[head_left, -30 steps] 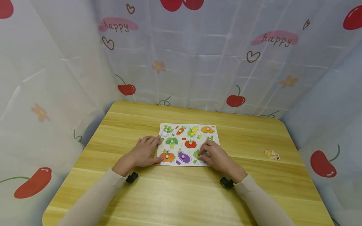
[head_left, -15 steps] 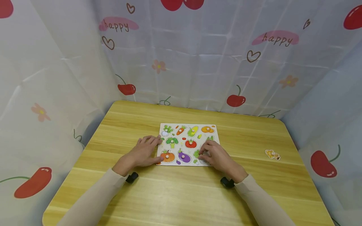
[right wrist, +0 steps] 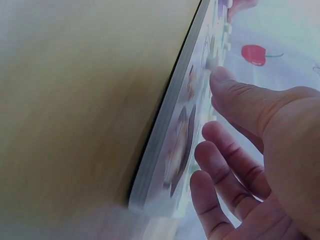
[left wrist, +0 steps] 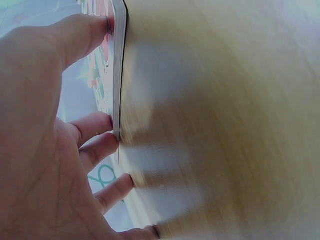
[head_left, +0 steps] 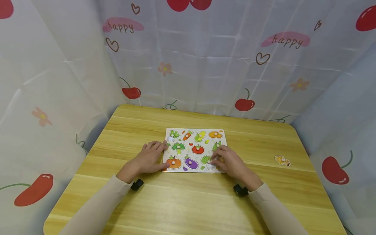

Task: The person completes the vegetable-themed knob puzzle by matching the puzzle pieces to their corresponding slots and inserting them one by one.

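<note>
A vegetable peg puzzle board lies on the table with knobbed pieces in its recesses. My left hand rests at its left edge; the thumb lies by the pumpkin piece, and in the left wrist view two fingertips meet the board's edge. My right hand is over the lower right corner, thumb and index fingertips right beside the knob of the leafy cabbage piece. The right wrist view shows the thumb close to that knob, other fingers loosely bent above a recess.
A loose yellow-orange knobbed piece lies on the wooden table, to the right of the board. Eggplant, tomato and broccoli pieces sit in the board. A cherry-print curtain stands behind and beside the table.
My right hand has shifted slightly to the right, off the cabbage piece, so its knob and more of the green piece above now show. The left hand has stayed in place.
</note>
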`<action>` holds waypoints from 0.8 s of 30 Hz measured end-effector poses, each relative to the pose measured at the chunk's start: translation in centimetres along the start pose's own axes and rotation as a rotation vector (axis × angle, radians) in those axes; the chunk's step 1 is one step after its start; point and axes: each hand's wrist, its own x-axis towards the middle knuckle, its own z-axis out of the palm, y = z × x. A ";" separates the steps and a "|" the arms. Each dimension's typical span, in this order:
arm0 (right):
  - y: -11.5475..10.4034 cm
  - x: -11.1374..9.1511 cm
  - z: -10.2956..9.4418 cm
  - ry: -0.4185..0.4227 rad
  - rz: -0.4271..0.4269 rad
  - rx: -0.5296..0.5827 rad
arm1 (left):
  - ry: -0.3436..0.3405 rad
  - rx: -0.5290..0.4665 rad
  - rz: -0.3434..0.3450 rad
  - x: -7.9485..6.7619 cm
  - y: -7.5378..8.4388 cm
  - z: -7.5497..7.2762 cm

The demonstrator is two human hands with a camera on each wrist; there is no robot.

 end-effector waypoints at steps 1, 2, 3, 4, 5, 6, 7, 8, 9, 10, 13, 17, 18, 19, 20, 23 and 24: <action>0.1 -0.1 -0.1 0.007 0.003 -0.003 | -0.001 0.001 0.000 0.0 0.0 0.0; 0.2 -0.2 -0.2 0.014 0.008 -0.009 | -0.002 0.002 -0.002 0.0 0.0 0.0; 0.3 -0.4 -0.4 0.019 0.013 -0.013 | -0.004 0.003 -0.002 0.0 0.0 0.0; 0.5 -0.5 -0.5 0.024 0.017 -0.016 | -0.004 0.004 -0.002 0.0 0.0 0.0; 0.6 -0.6 -0.6 0.031 0.020 -0.019 | -0.004 0.005 -0.002 0.0 0.0 0.0; 0.7 -0.7 -0.7 0.039 0.023 -0.020 | -0.003 0.007 -0.001 0.0 -0.1 0.0; 0.8 -0.9 -0.9 0.045 0.030 -0.021 | -0.002 0.007 -0.001 0.0 -0.1 0.1; 1.0 -1.0 -1.0 0.052 0.033 -0.018 | -0.002 0.006 -0.002 0.0 -0.1 0.1; 1.1 -1.2 -1.2 0.058 0.036 -0.014 | -0.001 0.005 -0.001 0.0 -0.1 0.1; 1.3 -1.3 -1.3 0.065 0.041 -0.014 | 0.001 0.005 -0.001 0.0 -0.1 0.1; 1.9 -1.8 -1.8 0.086 0.050 -0.016 | 0.000 0.002 -0.003 0.0 -0.1 0.1; 2.9 -2.6 -2.4 0.124 0.058 -0.040 | -0.007 0.002 -0.002 0.0 0.0 0.0; 3.2 -2.8 -2.6 0.134 0.066 -0.049 | -0.009 0.003 -0.001 0.0 0.0 0.0; 3.5 -3.0 -2.8 0.142 0.073 -0.054 | -0.010 0.004 0.000 0.0 0.0 0.0; 3.8 -3.2 -3.0 0.150 0.084 -0.058 | -0.011 0.004 0.001 0.0 0.0 0.0; 4.8 -4.0 -3.6 0.168 0.124 -0.062 | -0.010 0.007 0.003 0.0 0.0 0.0; 5.1 -4.2 -3.9 0.174 0.139 -0.064 | -0.010 0.008 0.003 0.0 0.0 0.0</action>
